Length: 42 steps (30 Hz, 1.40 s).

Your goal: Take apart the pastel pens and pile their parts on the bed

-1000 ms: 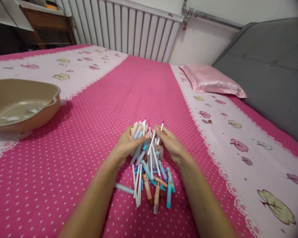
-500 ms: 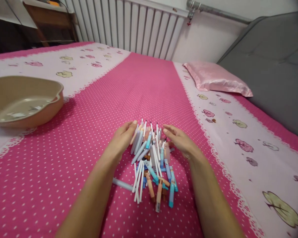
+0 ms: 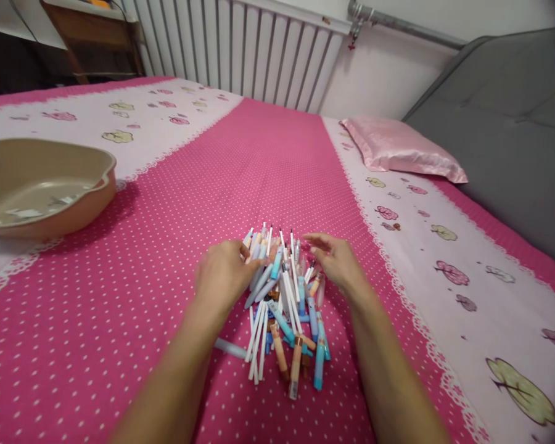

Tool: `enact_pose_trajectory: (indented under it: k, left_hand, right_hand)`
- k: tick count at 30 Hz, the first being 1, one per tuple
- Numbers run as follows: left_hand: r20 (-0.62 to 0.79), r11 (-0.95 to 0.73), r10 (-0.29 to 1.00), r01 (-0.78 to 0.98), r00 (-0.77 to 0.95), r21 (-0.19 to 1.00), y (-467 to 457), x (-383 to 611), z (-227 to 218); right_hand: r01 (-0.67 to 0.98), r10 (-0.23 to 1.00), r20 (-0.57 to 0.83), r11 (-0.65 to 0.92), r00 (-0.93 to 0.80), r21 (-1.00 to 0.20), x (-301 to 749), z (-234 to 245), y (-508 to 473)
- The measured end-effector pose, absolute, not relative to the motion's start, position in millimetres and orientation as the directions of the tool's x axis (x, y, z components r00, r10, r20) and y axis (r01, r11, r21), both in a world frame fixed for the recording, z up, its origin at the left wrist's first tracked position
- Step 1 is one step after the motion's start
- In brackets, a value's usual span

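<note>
A loose pile of pens (image 3: 277, 265) in pale blue, turquoise, peach and white lies on the bedspread between my two hands. Several thin white sticks (image 3: 257, 345) lean out at its near side, and others stick up at the far end with dark tips. At the left edge of the pile is my left hand (image 3: 224, 271), thumb and fingers apart against the pens, slightly blurred. My right hand (image 3: 335, 259) curves along the right edge, its fingers spread and no pen gripped. One pale grey-blue pen (image 3: 231, 348) lies apart at the near left.
A tan and pink plastic basin (image 3: 74, 213) with small white scraps inside sits on the left. The pink dotted bedspread (image 3: 277, 166) covers the bed. A pink pillow (image 3: 402, 148) lies by the grey headboard (image 3: 504, 123). A white radiator (image 3: 240, 49) stands behind.
My left hand has moved down and turned, its fingers now over the pile's left edge. My right hand has shifted slightly down and right; pens on that side have spread a little.
</note>
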<state>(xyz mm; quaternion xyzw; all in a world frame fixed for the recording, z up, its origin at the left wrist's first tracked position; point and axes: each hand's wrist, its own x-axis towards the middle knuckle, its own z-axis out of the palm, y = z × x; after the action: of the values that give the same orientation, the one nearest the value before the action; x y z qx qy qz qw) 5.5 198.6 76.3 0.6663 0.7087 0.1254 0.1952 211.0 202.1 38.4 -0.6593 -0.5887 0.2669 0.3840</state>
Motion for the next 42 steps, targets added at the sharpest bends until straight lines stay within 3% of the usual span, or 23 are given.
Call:
enact_pose_trajectory:
  k: [6,11,16,27,42]
  left_hand:
    - [-0.111,0.066,0.993,0.94,-0.03,0.336,201,6,74]
    - [-0.133,0.067,0.991,0.923,-0.017,0.379,205,3,69]
    - [-0.152,0.074,0.988,0.882,-0.003,0.465,208,4,63]
    - [-0.14,0.061,0.99,0.808,0.027,0.586,209,6,57]
    - [-0.105,0.028,0.993,0.797,0.044,0.603,211,3,56]
  right_hand:
    - [0.672,0.971,0.238,0.175,0.003,-0.719,204,44,198]
    - [0.705,0.936,0.257,0.35,-0.24,-0.617,201,47,196]
    - [0.703,0.91,0.283,0.414,-0.303,-0.578,200,45,199]
    - [0.726,0.887,0.308,0.459,-0.343,-0.512,194,39,200]
    - [0.754,0.895,0.229,0.445,-0.382,-0.483,192,42,197]
